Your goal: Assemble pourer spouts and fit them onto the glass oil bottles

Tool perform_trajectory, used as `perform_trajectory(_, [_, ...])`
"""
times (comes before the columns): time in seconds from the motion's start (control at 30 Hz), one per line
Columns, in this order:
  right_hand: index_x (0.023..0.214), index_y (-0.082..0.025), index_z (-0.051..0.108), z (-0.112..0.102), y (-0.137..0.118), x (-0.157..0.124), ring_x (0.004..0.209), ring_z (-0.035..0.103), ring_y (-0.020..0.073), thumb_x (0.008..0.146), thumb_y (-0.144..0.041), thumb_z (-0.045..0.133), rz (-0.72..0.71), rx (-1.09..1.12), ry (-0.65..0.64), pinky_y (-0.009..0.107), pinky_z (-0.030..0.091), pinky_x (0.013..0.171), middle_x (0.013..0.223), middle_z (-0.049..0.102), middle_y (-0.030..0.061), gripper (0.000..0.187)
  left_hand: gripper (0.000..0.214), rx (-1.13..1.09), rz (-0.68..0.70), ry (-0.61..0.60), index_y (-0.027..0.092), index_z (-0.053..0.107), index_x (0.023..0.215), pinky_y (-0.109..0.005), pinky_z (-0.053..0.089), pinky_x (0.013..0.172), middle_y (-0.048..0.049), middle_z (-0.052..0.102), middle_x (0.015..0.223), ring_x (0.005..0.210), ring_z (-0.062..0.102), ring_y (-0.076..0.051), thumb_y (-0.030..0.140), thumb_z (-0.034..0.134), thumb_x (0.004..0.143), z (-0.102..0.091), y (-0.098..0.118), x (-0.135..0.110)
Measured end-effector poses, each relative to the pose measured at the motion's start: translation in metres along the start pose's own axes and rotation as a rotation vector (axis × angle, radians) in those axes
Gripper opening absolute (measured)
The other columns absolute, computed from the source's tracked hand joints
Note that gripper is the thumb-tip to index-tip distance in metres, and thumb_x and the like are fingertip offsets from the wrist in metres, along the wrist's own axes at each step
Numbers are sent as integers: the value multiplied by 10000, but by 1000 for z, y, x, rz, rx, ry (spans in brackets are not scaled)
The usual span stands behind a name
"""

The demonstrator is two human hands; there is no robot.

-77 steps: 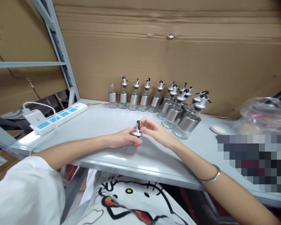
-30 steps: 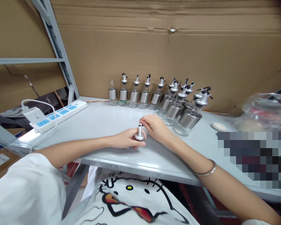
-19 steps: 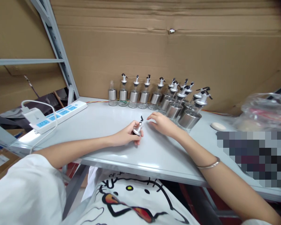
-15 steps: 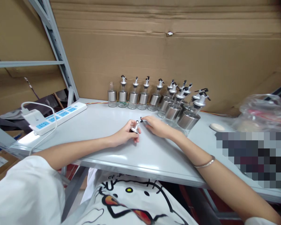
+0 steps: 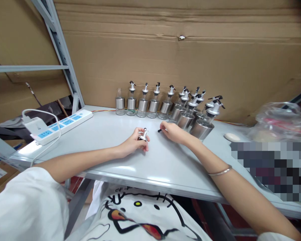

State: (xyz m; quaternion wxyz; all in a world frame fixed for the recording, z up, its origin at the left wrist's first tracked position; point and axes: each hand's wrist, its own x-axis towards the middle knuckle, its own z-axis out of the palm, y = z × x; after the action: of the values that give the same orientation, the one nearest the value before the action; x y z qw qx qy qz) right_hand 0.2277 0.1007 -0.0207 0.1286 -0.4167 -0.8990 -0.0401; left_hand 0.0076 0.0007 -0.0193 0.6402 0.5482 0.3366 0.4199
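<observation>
My left hand (image 5: 134, 143) is closed around a silver bottle pourer (image 5: 143, 135) with a dark lower end, held upright just above the table. No long black lever shows on top of this pourer, unlike those on most bottles. To its right, my right hand (image 5: 172, 132) pinches a small black lever (image 5: 159, 131) between thumb and fingertips, low over the table. The two hands are apart. Behind them stand several glass oil bottles (image 5: 154, 105) with steel sleeves and pourers. The leftmost bottle (image 5: 120, 106) has no pourer on its neck.
More oil bottles (image 5: 202, 126) crowd behind my right forearm. A white power strip (image 5: 65, 125) with a plugged-in charger (image 5: 35, 126) lies at left. On the right are a pale oval object (image 5: 232, 137), clear plastic bags (image 5: 278, 122) and a blurred-out patch. Cardboard (image 5: 130, 53) backs the table.
My right hand has moved right, away from the pourer, with the small black lever now pinched in its fingers. My left hand has barely shifted, still holding the pourer.
</observation>
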Motion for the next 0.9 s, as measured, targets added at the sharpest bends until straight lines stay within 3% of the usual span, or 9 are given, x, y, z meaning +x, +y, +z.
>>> perform_trajectory(0.13, [922,-107,657,5,-5,-2,858,626,212,813,-4,409,-14,-6,-2,302,478,781,946,660,143,290,416,-40,22,54,239,286,922,-234,457,563,71,499,858,556,598,-68,59,527,634,-1,0,1])
perform_trajectory(0.37, [1039,-96,669,14,-2,0,955,590,234,848,-78,424,-67,-6,5,355,468,864,1015,624,161,311,326,30,52,-4,202,390,850,-212,438,567,56,462,801,608,558,-67,52,496,581,0,3,0])
perform_trajectory(0.53, [1044,-91,670,15,1,0,978,573,252,846,-122,466,-87,8,3,378,463,880,1031,611,171,286,263,-3,46,34,186,462,879,-204,429,551,25,488,839,641,527,-76,146,537,630,-1,0,3])
perform_trajectory(0.67, [1061,-81,657,16,0,-1,1003,561,271,856,-128,457,-67,10,-3,399,458,876,1063,592,184,290,378,20,74,87,211,404,967,-209,404,539,25,535,895,609,516,-72,126,547,628,-2,-2,5])
perform_trajectory(0.8, [1097,-107,625,7,-7,-1,1036,545,264,891,-157,427,-57,24,12,392,449,870,1099,582,167,289,401,57,87,104,217,365,955,-212,381,562,25,569,906,602,515,-68,95,547,619,-3,-3,5])
perform_trajectory(0.9, [964,-128,626,-10,-25,-1,962,559,222,945,-247,380,-141,156,111,350,436,866,995,603,130,274,342,111,92,108,196,420,926,-209,354,553,27,559,883,577,472,-57,106,535,617,-4,-4,5])
